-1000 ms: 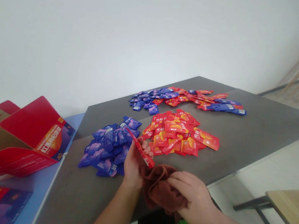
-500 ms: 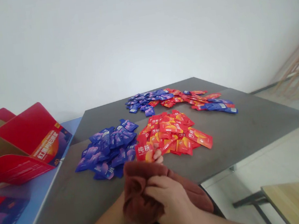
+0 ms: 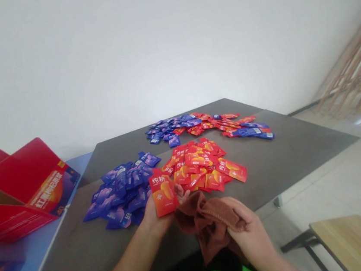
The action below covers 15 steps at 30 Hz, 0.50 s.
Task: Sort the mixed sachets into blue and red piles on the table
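My left hand [image 3: 159,218] holds a red and orange sachet [image 3: 164,195], its printed face turned up, with the fingers curled behind it. In my right hand [image 3: 247,225] a brown cloth [image 3: 206,221] is gripped; its bunched end hangs just right of the sachet. Beyond my hands lies a heap of red sachets [image 3: 199,161]. A heap of blue sachets [image 3: 122,192] is to its left, partly behind my left hand and the held sachet.
Farther back on the grey table [image 3: 286,149] lie more blue sachets [image 3: 173,125] and red sachets [image 3: 228,123]. An open red carton [image 3: 22,175] stands at the left on a blue surface [image 3: 46,250]. A wooden stool [image 3: 351,237] is at the lower right.
The cloth has moved right and off the held sachet, and my right hand has moved right with it. My left hand, covered before, now shows with the whole sachet. The view has shifted slightly.
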Available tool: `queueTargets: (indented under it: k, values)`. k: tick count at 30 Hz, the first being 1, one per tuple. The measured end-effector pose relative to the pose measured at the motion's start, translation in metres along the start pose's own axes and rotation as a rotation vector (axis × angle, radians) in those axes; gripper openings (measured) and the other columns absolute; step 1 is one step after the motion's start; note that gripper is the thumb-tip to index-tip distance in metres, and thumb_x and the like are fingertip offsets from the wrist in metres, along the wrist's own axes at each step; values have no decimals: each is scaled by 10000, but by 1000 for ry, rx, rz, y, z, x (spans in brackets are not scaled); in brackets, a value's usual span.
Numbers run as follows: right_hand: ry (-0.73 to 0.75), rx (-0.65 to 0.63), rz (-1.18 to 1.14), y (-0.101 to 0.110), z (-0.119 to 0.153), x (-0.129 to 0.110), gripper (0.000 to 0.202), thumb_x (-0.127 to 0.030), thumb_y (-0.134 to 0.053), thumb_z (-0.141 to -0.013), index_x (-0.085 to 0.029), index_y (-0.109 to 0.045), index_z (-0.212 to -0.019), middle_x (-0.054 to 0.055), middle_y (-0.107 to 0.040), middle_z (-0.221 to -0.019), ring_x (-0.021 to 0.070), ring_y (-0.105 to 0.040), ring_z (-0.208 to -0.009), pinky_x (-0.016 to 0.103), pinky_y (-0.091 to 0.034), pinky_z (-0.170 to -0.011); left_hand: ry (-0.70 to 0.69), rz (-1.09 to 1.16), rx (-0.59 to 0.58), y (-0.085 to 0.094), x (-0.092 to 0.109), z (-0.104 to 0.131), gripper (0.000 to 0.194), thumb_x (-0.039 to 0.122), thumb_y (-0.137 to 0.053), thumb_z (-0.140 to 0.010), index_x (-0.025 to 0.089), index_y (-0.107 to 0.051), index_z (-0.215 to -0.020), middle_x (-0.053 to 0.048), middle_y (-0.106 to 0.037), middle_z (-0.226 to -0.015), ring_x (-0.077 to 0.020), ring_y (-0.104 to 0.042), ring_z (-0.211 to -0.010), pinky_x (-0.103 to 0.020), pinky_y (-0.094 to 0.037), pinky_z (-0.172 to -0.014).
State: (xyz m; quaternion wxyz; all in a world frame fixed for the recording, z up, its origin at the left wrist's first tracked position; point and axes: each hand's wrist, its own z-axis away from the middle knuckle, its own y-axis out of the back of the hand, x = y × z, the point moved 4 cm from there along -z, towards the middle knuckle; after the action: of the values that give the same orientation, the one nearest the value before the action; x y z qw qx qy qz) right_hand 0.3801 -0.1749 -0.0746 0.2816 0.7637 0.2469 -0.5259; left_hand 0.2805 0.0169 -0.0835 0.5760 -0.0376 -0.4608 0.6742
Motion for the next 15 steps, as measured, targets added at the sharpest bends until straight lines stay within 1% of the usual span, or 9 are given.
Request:
queueTargets:
  k: [3, 5, 6, 8, 10, 11, 13, 14, 15]
  values:
    - [-42, 101, 16, 17, -4, 14, 246, -202, -595, -735, -237, -727, -940, 32, -724, -980, 220, -664, -910, 300, -529, -774, 105, 43, -34, -8, -2, 9, 287, 349, -383, -942, 149, -574, -1019, -85, -667, -853, -188, -666, -693, -369, -582, -674]
    - [-74, 160, 16, 27, -6, 22, 273, -207, -603, -735, -233, -726, -978, 37, -727, -998, 227, -666, -927, 317, -530, -807, 102, -9, -97, -16, 2, 13, 367, 429, -402, -937, 149, -565, -1109, -101, -685, -924, -210, -683, -732, -410, -586, -698]
    - [-90, 182, 14, 32, -7, 26, 283, -214, -610, -738, -229, -723, -997, 42, -728, -1011, 231, -667, -937, 326, -531, -818, 89, -50, -136, -21, 4, 13, 380, 426, -415, -934, 142, -559, -1140, -110, -691, -953, -217, -691, -755, -429, -585, -726]
    - [-114, 213, 1, 39, -8, 31, 296, -227, -623, -743, -223, -717, -1024, 51, -727, -1037, 238, -666, -956, 338, -532, -834, 43, -152, -199, -36, 10, 8, 328, 320, -461, -923, 107, -563, -1151, -120, -703, -963, -211, -701, -783, -420, -579, -785]
    - [-131, 226, -14, 44, -8, 34, 296, -230, -628, -749, -225, -714, -1032, 49, -727, -1053, 236, -666, -968, 339, -530, -845, -24, -288, -246, -57, 16, -6, 272, 186, -484, -892, 72, -583, -1118, -124, -715, -935, -199, -707, -795, -374, -573, -813]
    - [-136, 229, -20, 45, -8, 35, 292, -230, -628, -752, -227, -714, -1031, 47, -727, -1055, 234, -667, -970, 339, -529, -851, -63, -371, -266, -68, 19, -15, 265, 158, -485, -879, 63, -593, -1102, -127, -719, -921, -202, -709, -799, -363, -571, -813]
    - [-140, 240, -25, 47, -7, 36, 284, -232, -625, -754, -227, -716, -1023, 45, -729, -1050, 234, -668, -972, 342, -527, -861, -144, -580, -330, -92, 21, -36, 289, 185, -480, -882, 66, -599, -1117, -145, -721, -951, -229, -709, -852, -386, -558, -834]
    - [-141, 246, -22, 48, -6, 36, 287, -231, -621, -752, -225, -717, -1022, 46, -730, -1047, 234, -668, -972, 344, -527, -861, -218, -735, -348, -102, 22, -47, 311, 210, -479, -886, 76, -595, -1141, -151, -719, -988, -243, -704, -891, -400, -547, -852]
    - [-140, 251, -18, 48, -5, 36, 292, -226, -614, -747, -222, -717, -1021, 46, -730, -1042, 234, -668, -970, 344, -528, -858, -316, -917, -341, -110, 22, -58, 332, 235, -493, -882, 92, -590, -1166, -155, -714, -1035, -256, -695, -940, -412, -530, -880]
